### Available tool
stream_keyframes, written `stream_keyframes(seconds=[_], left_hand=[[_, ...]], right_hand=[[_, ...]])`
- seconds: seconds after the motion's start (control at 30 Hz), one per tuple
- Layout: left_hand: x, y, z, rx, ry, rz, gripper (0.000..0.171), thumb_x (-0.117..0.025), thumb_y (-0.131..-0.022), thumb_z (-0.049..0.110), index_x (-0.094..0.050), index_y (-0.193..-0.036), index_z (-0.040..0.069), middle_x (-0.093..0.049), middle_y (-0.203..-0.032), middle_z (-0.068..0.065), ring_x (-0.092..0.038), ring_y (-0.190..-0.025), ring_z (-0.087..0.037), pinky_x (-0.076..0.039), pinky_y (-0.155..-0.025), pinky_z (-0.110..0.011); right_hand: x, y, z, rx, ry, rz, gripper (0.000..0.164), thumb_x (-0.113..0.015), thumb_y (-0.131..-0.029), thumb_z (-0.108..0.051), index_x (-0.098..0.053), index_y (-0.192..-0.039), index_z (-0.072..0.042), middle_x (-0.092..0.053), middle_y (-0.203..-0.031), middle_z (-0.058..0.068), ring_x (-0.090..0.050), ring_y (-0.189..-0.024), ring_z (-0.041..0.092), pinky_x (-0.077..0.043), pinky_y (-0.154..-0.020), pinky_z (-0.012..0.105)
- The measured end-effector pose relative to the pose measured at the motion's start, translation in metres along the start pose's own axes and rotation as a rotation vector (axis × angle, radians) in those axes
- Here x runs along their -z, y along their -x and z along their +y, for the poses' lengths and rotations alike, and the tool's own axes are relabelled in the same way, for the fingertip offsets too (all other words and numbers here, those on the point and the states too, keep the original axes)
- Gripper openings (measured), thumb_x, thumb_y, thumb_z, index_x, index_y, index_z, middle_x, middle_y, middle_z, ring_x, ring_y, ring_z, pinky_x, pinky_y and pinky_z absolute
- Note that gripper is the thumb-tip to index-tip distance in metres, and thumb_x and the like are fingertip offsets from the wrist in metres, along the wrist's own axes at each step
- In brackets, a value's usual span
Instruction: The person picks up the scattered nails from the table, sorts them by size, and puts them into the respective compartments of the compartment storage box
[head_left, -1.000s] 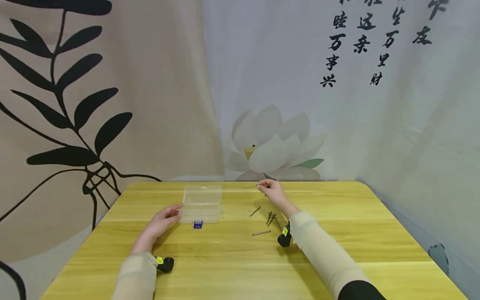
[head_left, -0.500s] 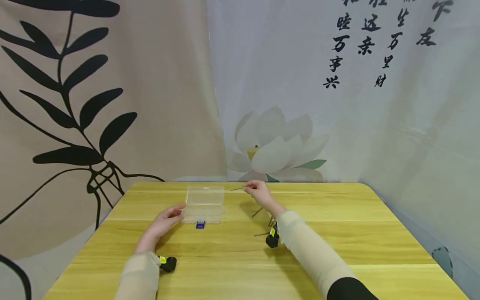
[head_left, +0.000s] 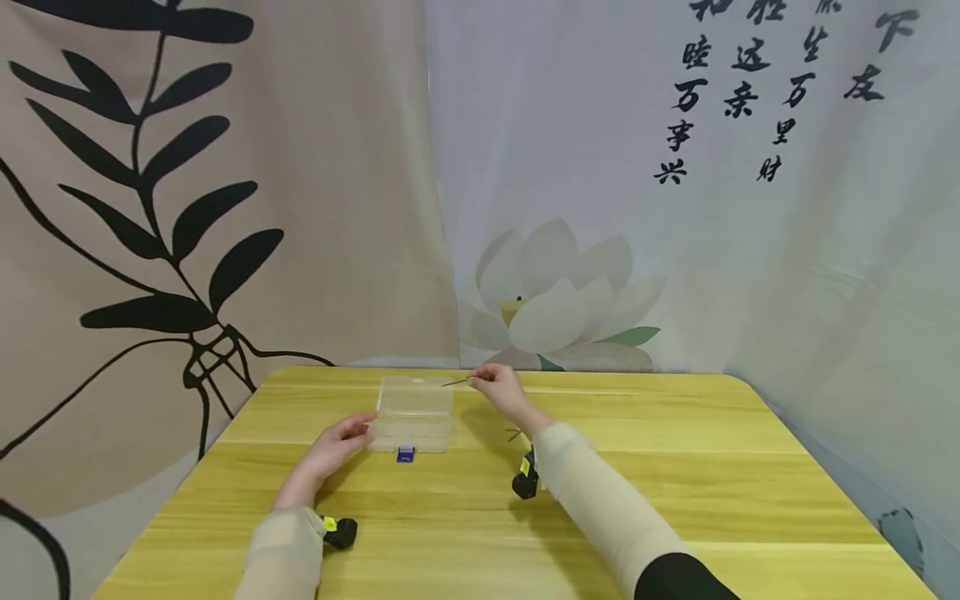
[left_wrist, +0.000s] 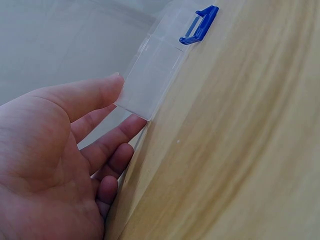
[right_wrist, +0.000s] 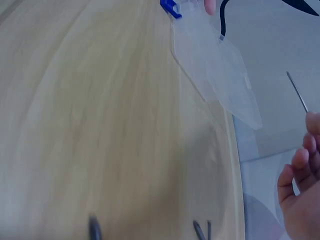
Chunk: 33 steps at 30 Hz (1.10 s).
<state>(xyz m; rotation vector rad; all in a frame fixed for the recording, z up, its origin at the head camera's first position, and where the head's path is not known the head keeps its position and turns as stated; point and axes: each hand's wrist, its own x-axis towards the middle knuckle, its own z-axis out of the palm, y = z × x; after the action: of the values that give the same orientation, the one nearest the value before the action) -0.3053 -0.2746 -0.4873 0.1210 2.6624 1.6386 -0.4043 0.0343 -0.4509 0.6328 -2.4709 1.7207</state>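
Observation:
A clear plastic box (head_left: 411,433) with a blue latch (head_left: 406,454) lies with its lid raised at the back of the table. My left hand (head_left: 339,450) grips the box's left end, the thumb on its near corner and fingertips at the lower edge in the left wrist view. Beyond the box's right side, my right hand (head_left: 498,387) pinches a thin metal nail (right_wrist: 297,92) above the table. The nail's pointed end is directed left, over the raised lid (head_left: 415,395) in the head view.
Several more nails (head_left: 513,434) lie right of the box, mostly hidden behind the right forearm. Their pointed ends (right_wrist: 199,230) show low in the right wrist view. The wooden table (head_left: 435,533) ends just behind the box, with a printed curtain (head_left: 360,208) beyond it.
My right hand has moved left with the nail, from above the loose nails to beside the box's lid. The left hand stays at the box. The head view has shifted slightly.

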Motion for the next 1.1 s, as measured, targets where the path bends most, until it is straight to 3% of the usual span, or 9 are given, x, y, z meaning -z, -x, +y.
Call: stream_keyframes(seconds=[0.27, 0.47, 0.73, 1.1], left_hand=[[-0.003, 0.001, 0.001, 0.018, 0.02, 0.006, 0.048, -0.062, -0.096, 0.016, -0.049, -0.14, 0.001, -0.048, -0.135, -0.025, -0.043, -0.124, -0.038, -0.034, -0.102, -0.052], [-0.003, -0.001, 0.0, 0.02, 0.015, 0.012, 0.049, -0.064, -0.095, 0.017, -0.05, -0.139, 0.002, -0.05, -0.133, -0.023, -0.044, -0.122, -0.037, -0.037, -0.099, -0.05], [0.0, -0.001, -0.001, 0.031, 0.004, 0.029, 0.048, -0.066, -0.094, 0.019, -0.053, -0.138, 0.003, -0.052, -0.13, -0.021, -0.047, -0.119, -0.034, -0.038, -0.097, -0.049], [0.0, -0.001, 0.0, 0.036, 0.013, 0.026, 0.048, -0.066, -0.094, 0.019, -0.052, -0.138, 0.004, -0.051, -0.132, -0.021, -0.046, -0.121, -0.034, -0.036, -0.099, -0.051]], right_hand=[[-0.021, 0.001, -0.001, 0.006, 0.045, -0.01, 0.012, -0.065, -0.093, -0.01, -0.072, -0.095, 0.0, -0.068, -0.092, 0.005, -0.047, -0.07, 0.012, -0.041, -0.061, 0.025], [-0.032, 0.002, -0.001, -0.005, 0.042, -0.057, 0.012, -0.066, -0.092, -0.008, -0.073, -0.094, 0.001, -0.065, -0.082, 0.004, -0.047, -0.066, 0.011, -0.04, -0.059, 0.023], [-0.039, 0.004, 0.003, -0.055, 0.052, -0.118, 0.011, -0.068, -0.089, -0.007, -0.074, -0.094, 0.001, -0.069, -0.088, 0.006, -0.057, -0.075, 0.011, -0.047, -0.066, 0.024], [-0.046, 0.004, 0.01, -0.045, 0.144, -0.187, 0.01, -0.067, -0.09, -0.008, -0.075, -0.091, -0.002, -0.07, -0.084, 0.004, -0.051, -0.065, 0.008, -0.042, -0.058, 0.022]])
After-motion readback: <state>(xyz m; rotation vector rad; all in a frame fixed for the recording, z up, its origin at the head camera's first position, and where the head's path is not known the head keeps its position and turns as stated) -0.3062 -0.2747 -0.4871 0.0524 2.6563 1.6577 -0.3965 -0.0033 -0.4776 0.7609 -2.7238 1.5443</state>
